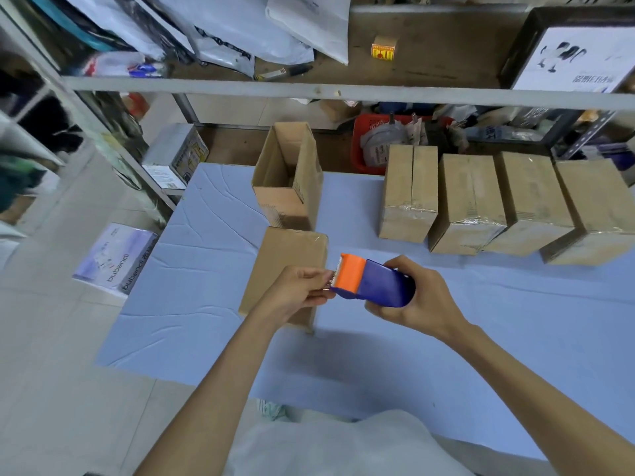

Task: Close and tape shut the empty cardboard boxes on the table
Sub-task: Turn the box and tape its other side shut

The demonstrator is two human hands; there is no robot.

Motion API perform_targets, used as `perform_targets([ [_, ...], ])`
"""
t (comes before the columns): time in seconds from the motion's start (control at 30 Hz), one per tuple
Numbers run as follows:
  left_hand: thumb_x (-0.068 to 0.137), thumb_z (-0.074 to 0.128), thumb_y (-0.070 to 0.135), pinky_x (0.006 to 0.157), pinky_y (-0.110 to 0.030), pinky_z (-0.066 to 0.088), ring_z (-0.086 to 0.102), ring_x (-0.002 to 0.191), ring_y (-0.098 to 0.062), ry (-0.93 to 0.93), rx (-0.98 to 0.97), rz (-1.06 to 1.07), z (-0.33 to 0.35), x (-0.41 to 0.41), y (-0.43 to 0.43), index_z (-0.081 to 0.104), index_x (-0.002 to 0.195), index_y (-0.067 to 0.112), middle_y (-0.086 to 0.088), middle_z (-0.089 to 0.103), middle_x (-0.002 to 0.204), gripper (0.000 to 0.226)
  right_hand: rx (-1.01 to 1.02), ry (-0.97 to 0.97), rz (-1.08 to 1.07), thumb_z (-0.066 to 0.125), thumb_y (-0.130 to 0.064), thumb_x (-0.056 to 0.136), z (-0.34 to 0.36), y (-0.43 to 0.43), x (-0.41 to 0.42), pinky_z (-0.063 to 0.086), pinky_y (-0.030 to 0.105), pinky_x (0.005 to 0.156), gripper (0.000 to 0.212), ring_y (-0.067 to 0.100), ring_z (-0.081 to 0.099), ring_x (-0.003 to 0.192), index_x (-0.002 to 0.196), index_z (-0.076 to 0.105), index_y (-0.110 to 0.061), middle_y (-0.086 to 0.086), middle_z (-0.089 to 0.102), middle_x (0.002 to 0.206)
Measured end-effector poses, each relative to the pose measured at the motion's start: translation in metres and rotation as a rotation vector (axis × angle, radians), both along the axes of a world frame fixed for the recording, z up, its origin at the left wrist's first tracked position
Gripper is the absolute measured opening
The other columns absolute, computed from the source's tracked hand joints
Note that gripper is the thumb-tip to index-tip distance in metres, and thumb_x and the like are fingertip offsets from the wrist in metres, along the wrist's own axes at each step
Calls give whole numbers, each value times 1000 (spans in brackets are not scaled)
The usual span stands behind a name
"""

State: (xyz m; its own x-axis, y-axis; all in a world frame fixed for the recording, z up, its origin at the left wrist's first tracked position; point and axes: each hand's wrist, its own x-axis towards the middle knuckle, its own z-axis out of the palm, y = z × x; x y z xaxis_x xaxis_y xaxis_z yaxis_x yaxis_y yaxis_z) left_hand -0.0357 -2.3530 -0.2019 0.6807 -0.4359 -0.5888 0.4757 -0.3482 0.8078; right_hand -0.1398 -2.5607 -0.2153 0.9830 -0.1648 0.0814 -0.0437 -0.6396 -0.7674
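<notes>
The right hand (417,300) is wrapped around the blue body of a tape dispenser (372,281), fingers curled under it and thumb over the top. The dispenser is held in the air above the counter (192,304), between the two hands, its long axis running roughly parallel to the near edge, the orange cutter end pointing toward the left edge. The left hand (299,292) meets that orange end, thumb and fingertips pinched on what looks like the loose end of the clear tape at the serrated blade; the tape itself is too faint to make out clearly.

Directly beneath and behind the left hand lies a closed cardboard box (285,266) with a glossy tape strip at its far end. Its long axis runs from the near edge toward the far edge. Just beyond it, at the far edge, stands an open box (292,176), upright, its mouth facing up, its flaps raised.

Toward the far right corner, four taped boxes (498,204) sit side by side in a row, well apart from both hands, their long axes pointing toward the far edge.
</notes>
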Motion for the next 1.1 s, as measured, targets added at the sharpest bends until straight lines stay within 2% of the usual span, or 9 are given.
perform_targets([
  [0.17,91,66,21,85,-30,57,72,86,-18,-48,79,8,0,0,1,73,105,9,-7,75,94,20,-5,5,44,90,-37,56,-1,2,1,52,19,63,59,10,63,73,102,56,-27,-12,64,88],
  [0.37,86,72,17,72,-27,59,70,74,-16,-238,203,52,0,2,0,72,93,8,-6,71,84,12,-12,16,64,90,-40,56,-2,6,7,55,23,65,60,12,64,76,105,56,-28,-12,65,92],
  [0.53,87,69,14,78,-31,59,68,88,-20,-245,254,89,-4,2,1,72,91,10,-6,70,95,6,-22,24,72,89,-40,57,-1,7,9,51,19,63,58,11,63,73,103,55,-28,-11,64,89],
  [0.6,87,69,12,80,-34,59,69,87,-21,-204,219,98,-6,1,2,71,92,9,-7,70,95,6,-37,37,76,89,-39,58,0,8,10,50,18,63,59,10,62,73,104,55,-28,-12,64,90],
  [0.7,88,68,13,70,-26,59,71,80,-20,-188,211,121,-8,0,5,70,89,11,-6,70,91,3,-103,68,85,89,-40,58,0,12,11,43,11,62,61,7,59,71,107,54,-28,-14,62,90],
  [0.8,89,67,13,70,-28,59,70,83,-24,-173,251,125,-10,0,7,68,86,14,-7,69,94,4,-153,110,79,88,-44,58,1,16,10,35,5,59,61,1,54,65,107,54,-27,-16,58,86],
  [0.9,93,59,8,63,-24,57,69,74,-19,-175,324,135,-15,0,9,66,81,16,-4,67,90,16,-202,141,98,84,-53,59,0,22,11,38,9,61,64,7,55,68,109,54,-28,-15,60,89],
  [1.0,93,56,6,59,-22,55,67,70,-19,-200,401,146,-21,-1,11,67,83,13,-4,66,86,16,-229,152,130,81,-53,64,-2,28,11,45,16,65,60,10,57,73,112,55,-27,-10,67,97],
  [1.1,92,59,6,54,-20,52,65,67,-16,-212,436,153,-22,-3,15,67,85,10,-2,64,81,11,-248,173,170,79,-50,68,1,33,8,38,8,61,57,8,54,71,115,55,-27,-12,66,98],
])
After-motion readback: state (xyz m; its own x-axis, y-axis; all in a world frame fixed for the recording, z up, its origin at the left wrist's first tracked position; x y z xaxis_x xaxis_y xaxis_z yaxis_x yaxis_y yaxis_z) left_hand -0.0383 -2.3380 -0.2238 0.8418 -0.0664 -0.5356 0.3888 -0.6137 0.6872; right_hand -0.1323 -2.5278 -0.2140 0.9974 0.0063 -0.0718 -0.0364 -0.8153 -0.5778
